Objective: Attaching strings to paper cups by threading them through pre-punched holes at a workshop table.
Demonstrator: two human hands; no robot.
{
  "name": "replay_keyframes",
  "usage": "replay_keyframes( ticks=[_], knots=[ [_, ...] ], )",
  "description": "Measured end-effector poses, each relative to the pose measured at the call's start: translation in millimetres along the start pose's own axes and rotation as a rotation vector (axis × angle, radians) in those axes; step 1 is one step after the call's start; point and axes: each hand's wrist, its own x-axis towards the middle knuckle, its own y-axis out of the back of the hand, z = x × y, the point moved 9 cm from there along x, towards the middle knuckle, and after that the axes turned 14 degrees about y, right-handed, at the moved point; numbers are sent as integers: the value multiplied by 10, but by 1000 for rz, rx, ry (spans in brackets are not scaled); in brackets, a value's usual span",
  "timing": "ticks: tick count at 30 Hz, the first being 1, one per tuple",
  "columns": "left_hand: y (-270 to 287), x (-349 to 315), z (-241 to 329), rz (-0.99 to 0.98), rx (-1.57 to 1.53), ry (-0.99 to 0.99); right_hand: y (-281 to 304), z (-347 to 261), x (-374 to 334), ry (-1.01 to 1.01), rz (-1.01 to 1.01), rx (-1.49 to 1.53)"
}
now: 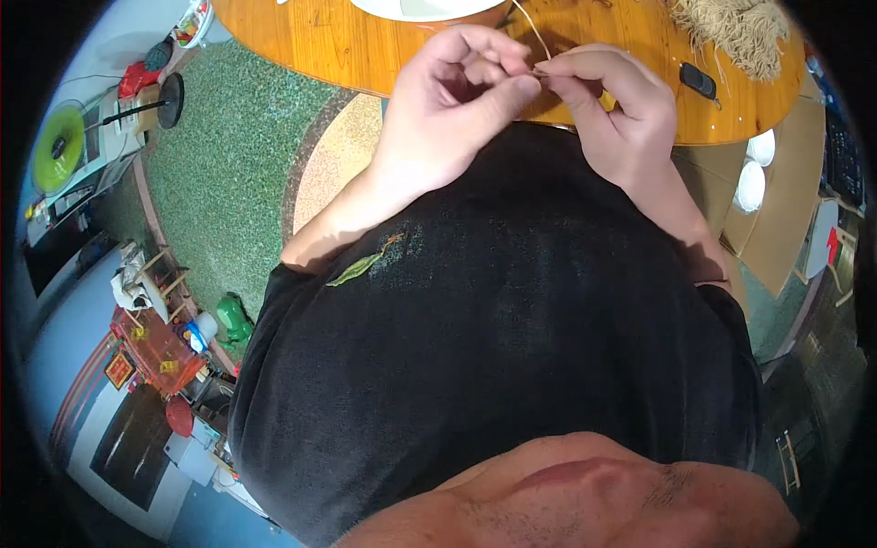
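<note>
Over the near edge of the wooden table, my left hand (pixel 452 110) and my right hand (pixel 626 105) meet fingertip to fingertip. Both are closed in a pinch, thumb against forefinger, on a thin pale string (pixel 533 26). One length of it runs up and away from the fingertips, past the white bowl at the top edge. The short piece between my fingers is too small to make out well. My left hand's other fingers are loosely curled.
The round wooden table (pixel 311 41) bears a white bowl (pixel 429 9), a heap of tan strings (pixel 735 35) and a black key fob (pixel 698 80). Flattened cardboard (pixel 776 219) and white round containers (pixel 750 186) lie at right. A standing fan (pixel 62 146) is far left.
</note>
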Motion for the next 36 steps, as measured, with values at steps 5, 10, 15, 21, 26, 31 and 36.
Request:
replay_keyframes(
  ticks=[5, 10, 15, 21, 26, 31, 36],
  knots=[
    [17, -44, 196, 64, 386, -338, 19, -38, 64, 15, -19, -17],
    [-43, -117, 414, 85, 627, -554, -3, -49, 64, -57, -73, 27],
    [-33, -135, 417, 108, 705, -633, -114, 127, -81, -323, -88, 262],
    [-56, -115, 409, 132, 720, -600, -427, 391, -388, -837, 17, 1069],
    [83, -24, 233, 125, 450, -398, -400, 395, -351, -765, -35, 883],
    [132, 32, 106, 82, 216, -230, -359, 364, -265, -680, -90, 826],
    [162, 69, 55, 39, 67, -159, -352, 372, -304, -599, -96, 667]
  ],
)
